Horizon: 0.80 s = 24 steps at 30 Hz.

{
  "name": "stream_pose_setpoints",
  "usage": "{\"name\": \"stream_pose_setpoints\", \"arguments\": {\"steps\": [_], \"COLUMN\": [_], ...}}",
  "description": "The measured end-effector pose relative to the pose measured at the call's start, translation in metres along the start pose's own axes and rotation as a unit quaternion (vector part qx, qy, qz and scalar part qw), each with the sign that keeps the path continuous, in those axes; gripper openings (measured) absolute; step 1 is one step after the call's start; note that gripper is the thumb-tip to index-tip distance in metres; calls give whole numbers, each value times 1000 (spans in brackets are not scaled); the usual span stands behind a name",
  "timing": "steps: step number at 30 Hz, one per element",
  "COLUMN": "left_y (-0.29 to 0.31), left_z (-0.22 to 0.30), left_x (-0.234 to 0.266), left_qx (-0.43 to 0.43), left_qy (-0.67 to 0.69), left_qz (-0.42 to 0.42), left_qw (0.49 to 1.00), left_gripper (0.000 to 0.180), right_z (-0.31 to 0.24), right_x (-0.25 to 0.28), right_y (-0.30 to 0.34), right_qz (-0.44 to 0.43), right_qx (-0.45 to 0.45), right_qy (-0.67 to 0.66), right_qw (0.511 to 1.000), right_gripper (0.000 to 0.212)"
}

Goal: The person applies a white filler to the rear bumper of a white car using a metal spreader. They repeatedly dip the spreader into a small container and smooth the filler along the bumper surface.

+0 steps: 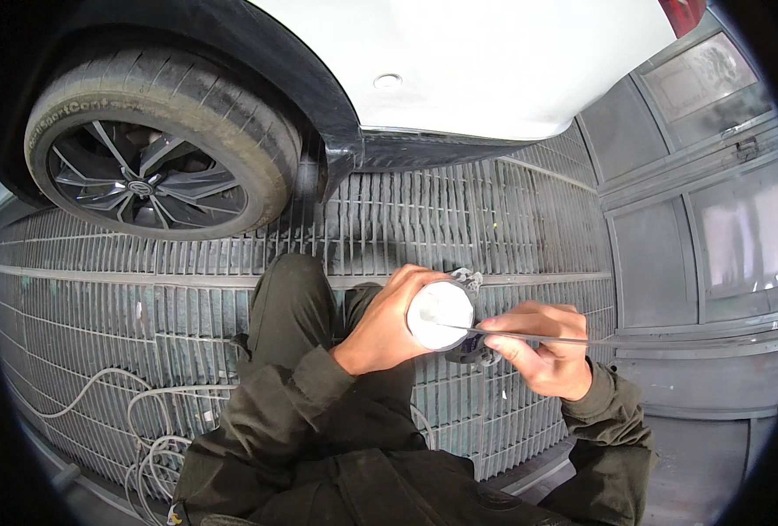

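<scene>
My left hand (382,323) is wrapped round the side of a round cup (442,307) and holds it up over the floor, in front of my knees. White material shows inside the cup, seen from above. Between the thumb and fingers of my right hand (542,355) is a thin, flat grey stirring stick (542,337). Its far end reaches over the cup's rim into the white material. The other end sticks out to the right past my knuckles. Both hands are closed on what they hold, and my left hand hides part of the cup's wall.
Metal floor grating (398,210) spreads beneath me. Ahead stands a white car (485,61), its wheel (157,145) at the upper left. A pale hose (157,438) lies in loops to the lower left. A grey panelled wall (656,254) with windows runs along the right.
</scene>
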<state>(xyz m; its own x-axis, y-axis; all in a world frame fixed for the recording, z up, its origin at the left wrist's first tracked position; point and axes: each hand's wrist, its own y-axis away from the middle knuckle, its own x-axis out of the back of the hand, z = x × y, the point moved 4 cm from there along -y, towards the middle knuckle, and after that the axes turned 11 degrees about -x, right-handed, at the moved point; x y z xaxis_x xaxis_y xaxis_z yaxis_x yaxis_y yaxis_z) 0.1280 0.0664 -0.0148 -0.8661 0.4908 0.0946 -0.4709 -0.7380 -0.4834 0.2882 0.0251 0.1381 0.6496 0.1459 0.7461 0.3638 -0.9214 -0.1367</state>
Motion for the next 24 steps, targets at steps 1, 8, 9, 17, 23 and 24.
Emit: {"name": "stream_pose_setpoints", "arguments": {"steps": [1, 8, 9, 17, 23, 24], "left_y": [0, 3, 3, 7, 12, 13], "left_z": [0, -9, -9, -12, -15, -16], "left_x": [0, 1, 2, 1, -3, -3], "left_qx": [-8, 35, 29, 49, 46, 50], "left_qy": [-18, -7, -9, 11, 6, 14], "left_qz": [-3, 32, 33, 36, 31, 34], "left_qw": [1000, 999, 999, 998, 998, 998], "left_gripper": [72, 65, 65, 71, 77, 78], "right_z": [2, 2, 4, -1, 4, 2], "right_x": [0, -7, -4, -13, -13, -15], "right_y": [0, -1, -1, -3, -5, -4], "right_qz": [34, 58, 90, 78, 72, 38], "right_qx": [-13, 11, -8, 73, 9, 23], "right_qy": [15, 8, 12, 73, 35, 40], "right_qw": [999, 998, 996, 992, 997, 998], "right_gripper": [17, 17, 18, 16, 19, 19]}}
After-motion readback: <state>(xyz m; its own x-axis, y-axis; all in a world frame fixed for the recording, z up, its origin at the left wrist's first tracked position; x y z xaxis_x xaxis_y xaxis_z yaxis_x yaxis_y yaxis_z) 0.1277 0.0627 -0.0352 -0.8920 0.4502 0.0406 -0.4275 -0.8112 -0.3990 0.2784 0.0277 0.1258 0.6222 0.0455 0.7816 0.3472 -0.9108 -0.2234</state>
